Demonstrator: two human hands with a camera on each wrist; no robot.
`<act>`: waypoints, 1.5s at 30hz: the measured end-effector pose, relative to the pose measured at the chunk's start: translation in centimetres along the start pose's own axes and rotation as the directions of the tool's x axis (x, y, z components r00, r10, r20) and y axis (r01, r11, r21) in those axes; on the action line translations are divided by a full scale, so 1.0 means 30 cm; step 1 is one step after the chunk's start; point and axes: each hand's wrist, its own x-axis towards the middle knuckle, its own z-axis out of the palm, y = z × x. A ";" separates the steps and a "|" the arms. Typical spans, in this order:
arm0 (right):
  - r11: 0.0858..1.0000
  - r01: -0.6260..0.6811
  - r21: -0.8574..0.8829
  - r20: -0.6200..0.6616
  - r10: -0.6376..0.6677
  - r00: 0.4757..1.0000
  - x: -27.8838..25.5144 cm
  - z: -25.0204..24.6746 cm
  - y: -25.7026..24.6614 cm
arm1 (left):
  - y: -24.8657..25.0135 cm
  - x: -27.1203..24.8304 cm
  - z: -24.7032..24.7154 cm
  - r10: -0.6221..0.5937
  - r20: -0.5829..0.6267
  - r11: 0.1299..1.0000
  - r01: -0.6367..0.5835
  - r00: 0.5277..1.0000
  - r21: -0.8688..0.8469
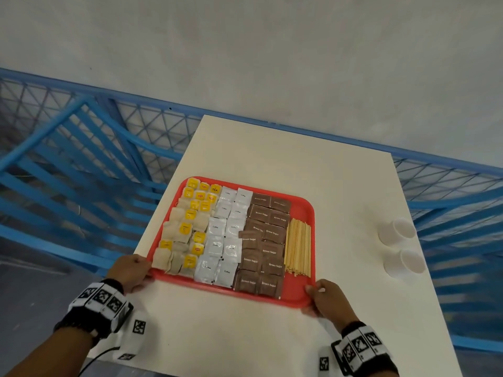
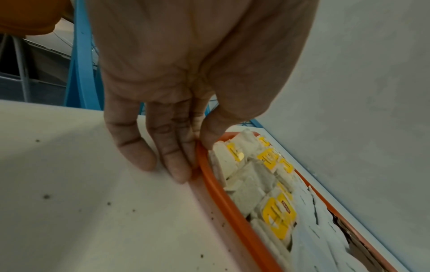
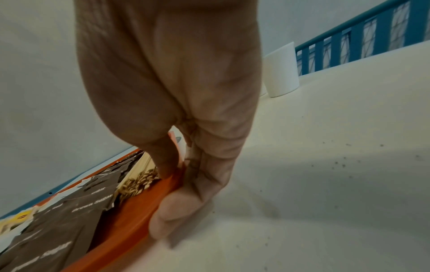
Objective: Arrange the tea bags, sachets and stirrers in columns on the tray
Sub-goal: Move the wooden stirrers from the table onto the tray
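Note:
A red tray (image 1: 307, 213) lies on the white table (image 1: 245, 336). It holds columns, left to right: yellow-tagged tea bags (image 1: 187, 227), white coffee sachets (image 1: 223, 240), brown sugar sachets (image 1: 264, 240) and wooden stirrers (image 1: 298, 246). My left hand (image 1: 130, 270) pinches the tray's near left corner; in the left wrist view the thumb of that hand (image 2: 177, 147) lies over the rim (image 2: 223, 198) and the fingers run along its outside. My right hand (image 1: 324, 297) grips the near right corner; the right wrist view shows this hand (image 3: 186, 184) with thumb on the rim (image 3: 139, 202) and fingers curled under it.
Two white paper cups (image 1: 397, 231) (image 1: 405, 263) stand on the table to the right of the tray; one cup (image 3: 281, 71) shows in the right wrist view. Blue metal railings (image 1: 81, 159) run behind and beside the table. A grey wall rises beyond.

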 end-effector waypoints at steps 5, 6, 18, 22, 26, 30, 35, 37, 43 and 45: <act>0.997 -0.006 0.073 0.020 0.004 1.000 0.003 -0.008 -0.002 | -0.004 0.010 -0.003 -0.009 -0.006 1.000 0.009 1.000 0.005; 0.997 -0.003 0.075 0.020 0.001 1.000 0.007 -0.007 0.001 | -0.002 0.007 -0.006 -0.013 -0.002 1.000 0.013 1.000 0.008; 0.997 0.027 0.077 -0.009 -0.027 1.000 0.003 0.007 0.008 | 0.004 -0.012 -0.011 -0.013 0.033 0.999 0.011 0.999 0.049; 0.993 0.038 -0.112 -0.093 -0.049 0.995 -0.028 -0.053 -0.026 | 0.004 -0.029 -0.021 0.046 0.030 0.989 -0.050 0.998 0.142; 0.954 0.060 -0.295 -0.509 -0.210 0.835 -0.048 -0.291 -0.093 | 0.086 -0.067 -0.017 0.360 -0.067 0.862 -0.304 0.931 0.405; 0.930 -0.053 -0.364 -0.700 -0.236 0.674 0.014 -0.523 -0.085 | 0.315 -0.240 0.159 0.627 0.093 0.676 -0.600 0.774 0.428; 0.886 -0.267 -0.378 -0.575 0.001 0.818 0.105 -0.636 -0.031 | 0.581 -0.410 0.539 0.739 0.413 0.439 -0.845 0.533 0.305; 0.907 -0.206 -0.367 -0.523 -0.018 0.852 0.133 -0.635 0.005 | 0.677 -0.467 0.721 0.731 0.521 0.342 -0.897 0.440 0.279; 0.943 -0.084 -0.321 -0.544 -0.111 0.832 0.057 -0.576 0.074 | 0.831 -0.602 1.267 0.619 0.707 0.140 -0.934 0.341 0.327; 0.950 -0.075 -0.304 -0.539 -0.107 0.835 0.013 -0.557 0.100 | 0.844 -0.627 1.410 0.574 0.746 0.071 -0.928 0.339 0.366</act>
